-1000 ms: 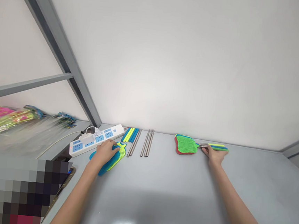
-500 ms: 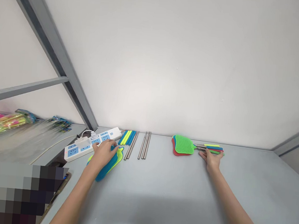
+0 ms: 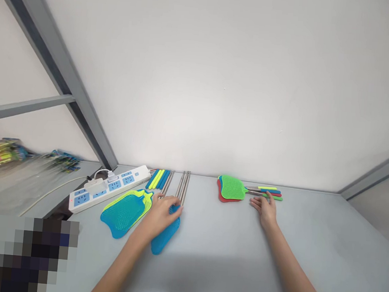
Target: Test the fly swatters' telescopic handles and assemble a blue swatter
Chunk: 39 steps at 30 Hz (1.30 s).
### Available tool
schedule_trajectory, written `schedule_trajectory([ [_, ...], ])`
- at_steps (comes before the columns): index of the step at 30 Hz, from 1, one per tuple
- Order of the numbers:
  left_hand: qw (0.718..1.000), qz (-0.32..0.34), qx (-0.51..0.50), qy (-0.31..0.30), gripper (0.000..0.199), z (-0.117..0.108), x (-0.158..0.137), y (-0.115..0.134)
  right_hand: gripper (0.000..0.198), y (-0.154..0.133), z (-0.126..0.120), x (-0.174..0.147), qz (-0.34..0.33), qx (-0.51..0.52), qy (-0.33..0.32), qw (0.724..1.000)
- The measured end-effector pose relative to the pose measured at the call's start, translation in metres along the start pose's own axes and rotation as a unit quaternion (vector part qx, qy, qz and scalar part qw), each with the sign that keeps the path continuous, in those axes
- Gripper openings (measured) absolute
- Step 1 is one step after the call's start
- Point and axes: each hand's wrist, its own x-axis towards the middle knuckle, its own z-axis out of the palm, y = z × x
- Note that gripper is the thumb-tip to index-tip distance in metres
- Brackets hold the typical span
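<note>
My left hand (image 3: 164, 211) is closed on a blue fly swatter head (image 3: 165, 239), lifted over the front ends of the metal rods (image 3: 183, 186). Left of it, more blue swatter heads (image 3: 123, 212) lie on top of a yellow-green swatter head (image 3: 147, 198). My right hand (image 3: 266, 210) has its fingers apart at the handles of the assembled fly swatters (image 3: 233, 188), which are stacked with a green one on top. Its fingertips touch or hover beside the green handle (image 3: 273, 197); I cannot tell which. Several blue and yellow handle grips (image 3: 157, 179) lie in a row behind my left hand.
A white power strip (image 3: 109, 188) with a plugged-in charger lies at the left of the grey table (image 3: 213, 238). Bagged, brightly coloured items (image 3: 5, 154) lie on the left surface. A white wall (image 3: 226, 99) rises behind the table, and a metal frame (image 3: 82, 109) stands at left.
My left hand has moved right from the pile, carrying a blue swatter head toward the rods. The right hand stays beside the swatter handles. The view has shifted slightly.
</note>
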Motion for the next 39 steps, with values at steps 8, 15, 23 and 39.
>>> schedule_trajectory([
  [8,0.995,0.019,-0.073,-0.059,0.022,0.023,-0.004,0.017,0.032,0.006,0.004,-0.011,-0.045,0.024,0.018,0.999],
  [15,0.993,-0.006,-0.1,-0.062,0.025,0.041,-0.009,0.01,0.029,0.016,0.014,-0.033,-0.066,0.053,0.011,0.996],
  [23,0.994,-0.004,-0.092,-0.063,0.023,0.047,-0.01,0.012,0.028,0.01,0.01,-0.038,-0.057,0.095,0.003,0.994],
  [39,0.986,-0.021,-0.165,-0.032,0.025,0.058,-0.009,0.0,0.026,0.009,0.008,-0.034,-0.041,0.106,-0.017,0.993],
])
